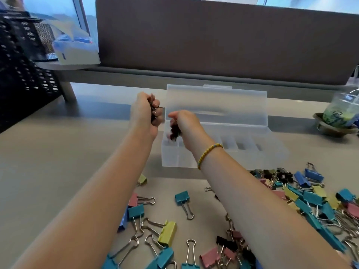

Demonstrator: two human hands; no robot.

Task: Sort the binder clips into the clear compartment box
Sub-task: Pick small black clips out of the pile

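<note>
Black binder clips fill both hands above the left end of the clear compartment box (223,150). The left hand (144,113) is raised beside the box's upright lid (215,105), its grip curled tight round a bunch of small black clips (153,111), with wire handles poking out between the fingers; the palm faces right and the forearm runs up from the lower left. The right hand (187,129) sits lower, just over the leftmost compartment, knuckles up and wrist bent down, its grip closed loosely round a second cluster of dark clips (174,133) that hangs from the fingers into the compartment's mouth; the blur hides whether any clip has left the fingers. A yellow bead bracelet (208,157) circles the right wrist. The box stands open on the grey counter (58,152), its row of compartments running to the right. Nearer the camera, loose binder clips (303,199) in teal, blue, yellow, pink and black lie scattered, thickest at the lower right. A black mesh organiser (21,65) stands at the far left, and a clear cup on a saucer (343,111) at the far right.
</note>
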